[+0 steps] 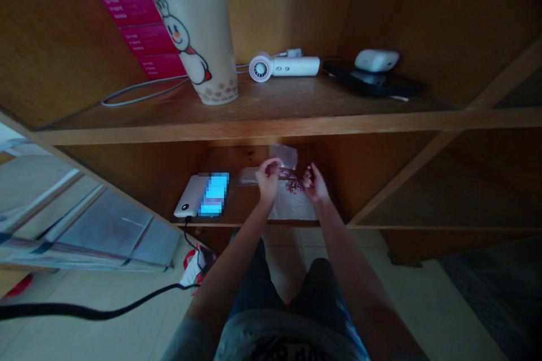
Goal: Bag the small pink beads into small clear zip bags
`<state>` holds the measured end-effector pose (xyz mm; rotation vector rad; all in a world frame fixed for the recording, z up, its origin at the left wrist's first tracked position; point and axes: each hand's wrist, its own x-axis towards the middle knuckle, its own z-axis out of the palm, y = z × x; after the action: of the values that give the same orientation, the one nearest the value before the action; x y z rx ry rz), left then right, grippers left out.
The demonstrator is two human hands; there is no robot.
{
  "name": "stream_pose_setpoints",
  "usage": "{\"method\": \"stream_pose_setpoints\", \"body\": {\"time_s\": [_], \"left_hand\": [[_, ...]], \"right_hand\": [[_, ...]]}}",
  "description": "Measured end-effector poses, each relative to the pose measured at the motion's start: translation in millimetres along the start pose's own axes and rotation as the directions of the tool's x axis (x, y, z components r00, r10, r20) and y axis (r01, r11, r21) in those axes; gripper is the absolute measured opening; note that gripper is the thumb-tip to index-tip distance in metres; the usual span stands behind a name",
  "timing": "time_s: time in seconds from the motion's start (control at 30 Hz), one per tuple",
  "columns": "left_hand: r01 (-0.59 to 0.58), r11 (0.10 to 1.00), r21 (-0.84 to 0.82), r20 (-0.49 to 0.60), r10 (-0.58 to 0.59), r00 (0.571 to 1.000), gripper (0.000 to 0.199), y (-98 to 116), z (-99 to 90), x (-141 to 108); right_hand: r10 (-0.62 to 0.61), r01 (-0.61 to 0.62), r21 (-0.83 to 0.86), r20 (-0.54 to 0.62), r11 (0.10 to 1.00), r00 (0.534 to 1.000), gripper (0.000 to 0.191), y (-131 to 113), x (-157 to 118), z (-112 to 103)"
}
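Note:
On the lower shelf, a small cluster of dark pink beads (295, 185) lies on a white sheet (293, 206). My left hand (269, 176) is at the left of the beads, its fingers bent together in a pinch; what they hold is too small to make out. To the right of the beads, my right hand (314, 183) is raised with curled fingers, thumb and index tips close together; anything between them is too small to see. Behind the beads lies a clear plastic bag (283, 156), and another clear bag (248, 176) lies beside my left hand.
A white power bank (191, 196) and a lit phone (214, 194) lie left on the lower shelf. The shelf edge (271, 126) above carries a tall drink cup (203, 39), a white handheld fan (284, 66), a white case (376, 60) and a dark flat object (364, 83).

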<state>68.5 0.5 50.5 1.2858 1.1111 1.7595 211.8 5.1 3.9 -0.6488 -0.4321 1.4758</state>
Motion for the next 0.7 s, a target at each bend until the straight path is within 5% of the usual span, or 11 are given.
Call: {"method": "stream_pose_setpoints", "body": {"time_s": [0.1,0.3,0.5,0.7], "left_hand": [[-0.001,0.993,-0.122,-0.18,-0.021,0.983,0.01,0.5,-25.5,13.3],[0.106,0.962,-0.252,-0.284,-0.178,0.942,0.02,-21.8,-70.2,27.0],[0.173,0.973,-0.15,-0.234,-0.205,0.95,0.021,-46.5,-81.5,16.8],[0.142,0.989,0.039,-0.241,-0.128,0.962,0.022,-63.1,-90.5,13.2]], "right_hand": [[-0.041,0.04,-0.024,-0.044,0.999,0.998,0.03,-2.3,-0.5,-0.7],[-0.23,0.199,-0.29,-0.078,0.936,0.97,0.04,7.6,-4.0,6.2],[-0.476,0.382,-0.777,0.121,0.501,0.871,0.045,18.6,-9.6,13.5],[-0.471,0.356,-0.916,0.236,0.184,0.85,0.046,19.0,-13.5,15.4]]}}
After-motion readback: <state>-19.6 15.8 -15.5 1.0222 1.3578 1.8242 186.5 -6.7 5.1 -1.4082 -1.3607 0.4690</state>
